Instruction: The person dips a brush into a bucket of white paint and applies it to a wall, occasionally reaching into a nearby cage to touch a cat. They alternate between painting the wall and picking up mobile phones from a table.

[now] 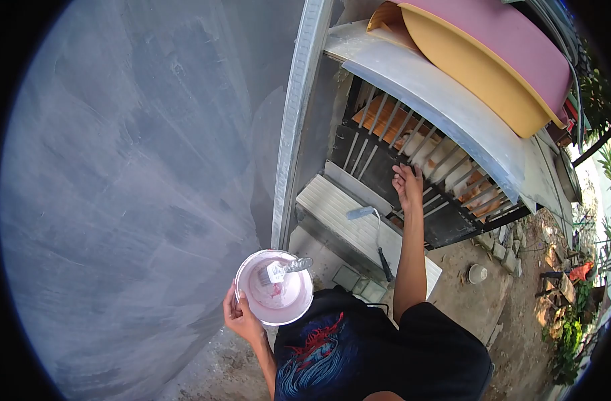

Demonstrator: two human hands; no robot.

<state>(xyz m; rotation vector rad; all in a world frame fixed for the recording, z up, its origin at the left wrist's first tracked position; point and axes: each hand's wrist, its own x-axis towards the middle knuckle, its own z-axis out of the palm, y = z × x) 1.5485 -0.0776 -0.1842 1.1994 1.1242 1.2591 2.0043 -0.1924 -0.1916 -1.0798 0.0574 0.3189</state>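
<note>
A white bucket (295, 311) with pale pinkish paint inside is held at its left side by my left hand (244, 321), fingers wrapped over the rim. Across the bucket lies a paint brush (297, 264), its bristles over the paint. My right hand (408, 185) is raised at the barred front of a cage (446, 220), fingers curled close to the bars; whether they grip anything is hidden. Behind the bars an orange and white animal (422, 150) is partly visible. Below the cage a paint roller (384, 257) rests on a ribbed pale panel (339, 207).
A grey wall (138, 167) fills the left, edged by a metal post (293, 120). Yellow (479, 73) and pink (513, 33) basins lie on top of the cage. A small white pot (477, 273) stands on the ground at right, near stones (506, 257) and plants (568, 347).
</note>
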